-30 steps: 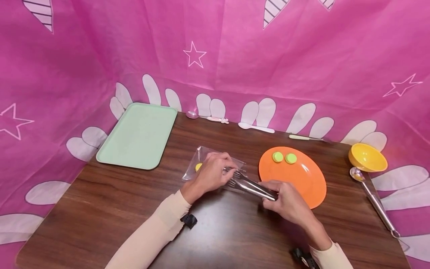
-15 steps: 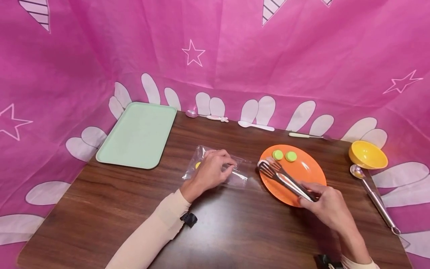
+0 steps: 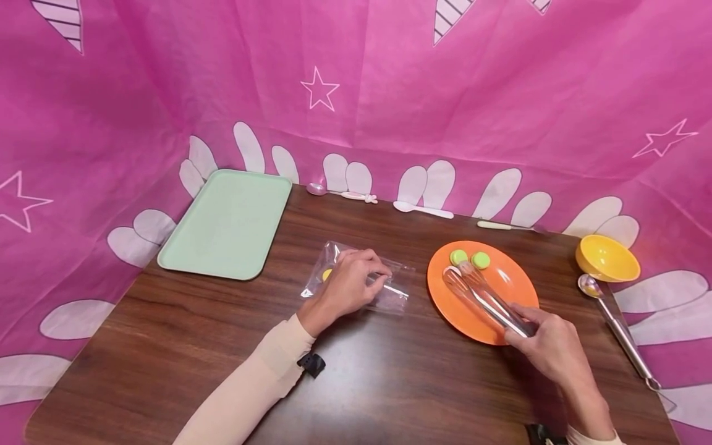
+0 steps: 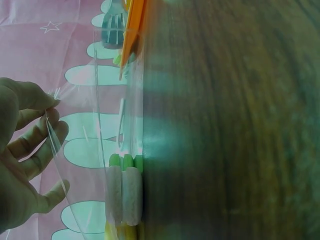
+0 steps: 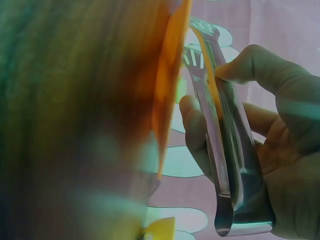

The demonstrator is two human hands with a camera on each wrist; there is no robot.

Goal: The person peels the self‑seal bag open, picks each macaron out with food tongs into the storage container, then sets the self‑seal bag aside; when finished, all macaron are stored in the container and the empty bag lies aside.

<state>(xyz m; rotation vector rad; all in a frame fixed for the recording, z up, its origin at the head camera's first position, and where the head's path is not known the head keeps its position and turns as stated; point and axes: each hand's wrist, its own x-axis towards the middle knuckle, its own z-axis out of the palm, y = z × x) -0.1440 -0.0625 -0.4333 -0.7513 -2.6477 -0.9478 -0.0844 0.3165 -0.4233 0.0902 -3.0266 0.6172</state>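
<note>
My left hand (image 3: pixel 374 279) rests on a clear plastic bag (image 3: pixel 389 295) lying on the wooden table and pinches its film (image 4: pixel 75 150). A yellow piece (image 3: pixel 327 274) shows inside the bag by my knuckles. My right hand (image 3: pixel 523 316) grips metal tongs (image 3: pixel 481 296) by their handle end (image 5: pixel 225 165). The tong tips hover over the orange plate (image 3: pixel 512 281), just short of two green discs (image 3: pixel 458 256) (image 3: pixel 481 260). Whether anything sits between the tips is unclear.
A mint green tray (image 3: pixel 228 222) lies at the back left. Along the back edge lie a pink-handled spoon (image 3: pixel 342 193), a white spoon (image 3: pixel 423 210) and a small knife (image 3: pixel 508 227). At the right stand a yellow bowl (image 3: pixel 607 258) and a long metal spoon (image 3: pixel 617 327).
My right hand carried the tongs from the bag's mouth rightward to above the orange plate. The left hand stayed on the bag.
</note>
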